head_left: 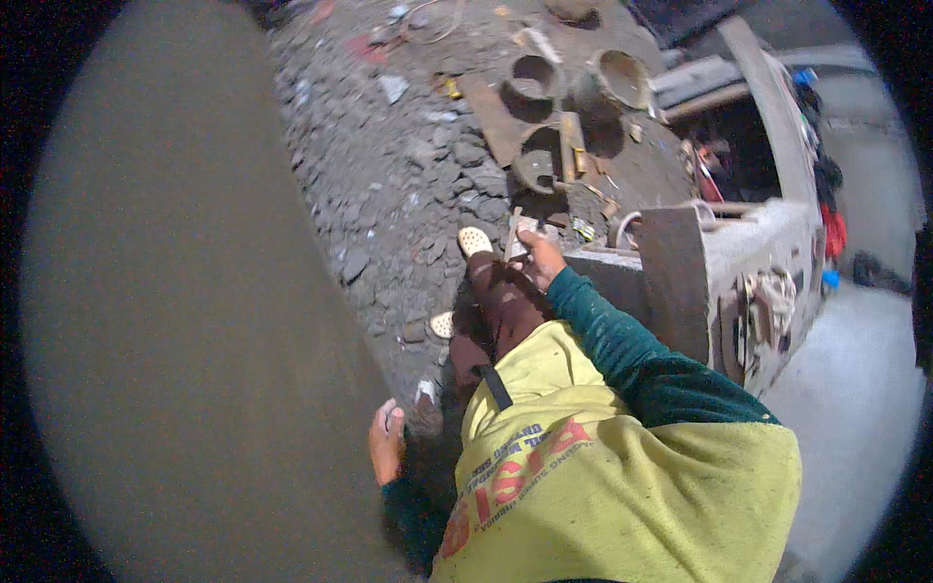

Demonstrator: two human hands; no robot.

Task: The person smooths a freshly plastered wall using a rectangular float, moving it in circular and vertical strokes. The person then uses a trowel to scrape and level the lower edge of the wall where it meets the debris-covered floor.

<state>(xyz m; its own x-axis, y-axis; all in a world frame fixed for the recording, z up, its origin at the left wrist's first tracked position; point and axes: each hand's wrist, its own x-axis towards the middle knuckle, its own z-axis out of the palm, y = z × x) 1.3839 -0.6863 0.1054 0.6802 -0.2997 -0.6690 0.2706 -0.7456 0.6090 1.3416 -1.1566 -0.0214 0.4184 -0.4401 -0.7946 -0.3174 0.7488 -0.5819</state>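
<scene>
Flat, pale, straight-edged tool [513,237]

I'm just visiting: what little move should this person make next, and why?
Perhaps steady the footing before swinging the flat tool in the right hand: loose rubble lies beside the pale shoes, so a step might wobble.

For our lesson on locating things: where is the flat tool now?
In the head view, the flat tool is above centre, in the right hand, just right of a cream clog.
</scene>
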